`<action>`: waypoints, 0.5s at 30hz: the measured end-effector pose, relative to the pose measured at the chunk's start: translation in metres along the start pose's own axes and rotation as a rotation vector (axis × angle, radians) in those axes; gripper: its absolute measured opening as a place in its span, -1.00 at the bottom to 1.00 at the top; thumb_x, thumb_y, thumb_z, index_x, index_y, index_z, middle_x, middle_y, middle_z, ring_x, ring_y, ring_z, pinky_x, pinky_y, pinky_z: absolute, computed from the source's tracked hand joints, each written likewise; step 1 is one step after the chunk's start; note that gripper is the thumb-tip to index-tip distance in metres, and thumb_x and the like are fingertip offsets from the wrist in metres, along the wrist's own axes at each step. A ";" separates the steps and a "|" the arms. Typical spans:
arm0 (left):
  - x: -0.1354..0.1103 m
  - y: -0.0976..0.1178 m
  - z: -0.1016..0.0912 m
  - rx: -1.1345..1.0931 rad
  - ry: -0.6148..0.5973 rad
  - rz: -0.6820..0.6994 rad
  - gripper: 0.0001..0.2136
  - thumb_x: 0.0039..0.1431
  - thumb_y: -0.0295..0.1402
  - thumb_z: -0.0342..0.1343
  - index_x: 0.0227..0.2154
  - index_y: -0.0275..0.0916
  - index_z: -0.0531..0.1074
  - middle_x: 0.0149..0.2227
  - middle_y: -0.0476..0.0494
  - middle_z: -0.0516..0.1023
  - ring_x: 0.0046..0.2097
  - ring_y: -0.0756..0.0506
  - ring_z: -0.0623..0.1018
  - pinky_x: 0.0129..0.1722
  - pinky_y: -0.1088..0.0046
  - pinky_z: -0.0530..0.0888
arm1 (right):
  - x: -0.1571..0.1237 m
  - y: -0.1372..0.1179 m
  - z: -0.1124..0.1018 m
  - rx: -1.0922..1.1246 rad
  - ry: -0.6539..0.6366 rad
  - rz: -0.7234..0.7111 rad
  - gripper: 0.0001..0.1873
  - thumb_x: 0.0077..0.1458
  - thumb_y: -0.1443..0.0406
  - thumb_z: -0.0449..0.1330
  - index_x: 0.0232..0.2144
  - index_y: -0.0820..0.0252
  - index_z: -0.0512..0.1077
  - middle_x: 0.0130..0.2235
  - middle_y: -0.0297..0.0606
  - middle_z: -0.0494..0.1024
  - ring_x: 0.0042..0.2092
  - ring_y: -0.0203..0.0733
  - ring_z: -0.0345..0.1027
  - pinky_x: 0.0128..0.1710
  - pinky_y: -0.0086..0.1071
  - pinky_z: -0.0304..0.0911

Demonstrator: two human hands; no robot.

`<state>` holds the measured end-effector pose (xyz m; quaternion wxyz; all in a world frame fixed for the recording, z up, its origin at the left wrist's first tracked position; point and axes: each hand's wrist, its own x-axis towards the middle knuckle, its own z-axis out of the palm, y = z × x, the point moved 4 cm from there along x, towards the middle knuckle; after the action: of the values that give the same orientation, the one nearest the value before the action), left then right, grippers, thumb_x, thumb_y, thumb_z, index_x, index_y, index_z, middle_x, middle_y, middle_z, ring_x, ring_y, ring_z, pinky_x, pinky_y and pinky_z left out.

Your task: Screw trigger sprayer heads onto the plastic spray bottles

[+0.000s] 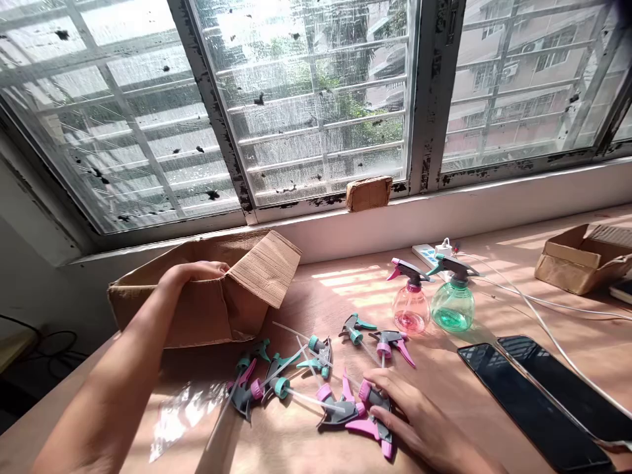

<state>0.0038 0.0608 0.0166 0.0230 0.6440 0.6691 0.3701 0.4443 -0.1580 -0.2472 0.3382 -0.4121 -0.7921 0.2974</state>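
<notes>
Left hand point(195, 272) curled over box point(207, 309) rim, gripping it; right hand point(415, 421) spread loosely on pink sprayer point(375, 421), fingers touching.

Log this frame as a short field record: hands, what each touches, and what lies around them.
left hand: left hand reaches into the cardboard box, fingers hidden inside
right hand: right hand rests on a pink trigger sprayer head
loose parts: pile of pink and teal sprayer heads on the wooden table
assembled: pink spray bottle; green spray bottle
also: two phones; clear plastic bag
</notes>
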 end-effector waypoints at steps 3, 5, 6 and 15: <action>-0.011 0.005 -0.008 -0.067 -0.157 -0.018 -0.79 0.40 -0.26 0.31 -0.11 -0.33 0.59 -0.16 -0.07 0.67 -0.24 -0.11 0.69 -0.26 0.34 0.69 | 0.000 0.002 0.001 -0.028 0.026 -0.030 -0.58 0.45 0.19 0.17 0.28 0.08 0.49 0.31 -0.05 0.59 0.35 0.13 0.45 0.33 -0.11 0.41; -0.017 0.013 -0.026 -0.124 -0.073 0.017 -0.75 0.37 -0.24 0.34 -0.05 -0.32 0.56 -0.11 -0.12 0.68 -0.13 -0.16 0.71 -0.14 0.24 0.70 | 0.001 0.001 0.001 -0.042 0.026 -0.043 -0.58 0.44 0.20 0.18 0.27 0.08 0.49 0.30 -0.04 0.60 0.35 0.15 0.46 0.33 -0.10 0.42; -0.021 0.017 -0.038 -0.152 0.028 0.043 -0.67 0.34 -0.23 0.36 0.02 -0.33 0.53 -0.05 -0.16 0.68 -0.01 -0.21 0.70 -0.03 0.15 0.68 | 0.002 0.001 0.001 -0.048 0.022 -0.044 -0.58 0.44 0.21 0.18 0.27 0.10 0.50 0.30 -0.03 0.60 0.35 0.16 0.46 0.32 -0.09 0.43; -0.200 0.043 -0.047 -0.453 0.702 0.274 -0.48 0.23 -0.26 0.25 0.24 0.07 0.37 0.38 -0.05 0.45 0.37 -0.35 0.49 0.31 -0.10 0.54 | 0.002 -0.003 -0.001 0.003 0.016 -0.034 -0.62 0.46 0.19 0.20 0.24 0.06 0.52 0.24 -0.10 0.64 0.30 0.07 0.50 0.33 -0.13 0.41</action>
<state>0.0506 -0.1410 -0.0160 -0.1144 0.5407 0.4467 0.7036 0.4428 -0.1579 -0.2435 0.3502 -0.4001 -0.7958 0.2896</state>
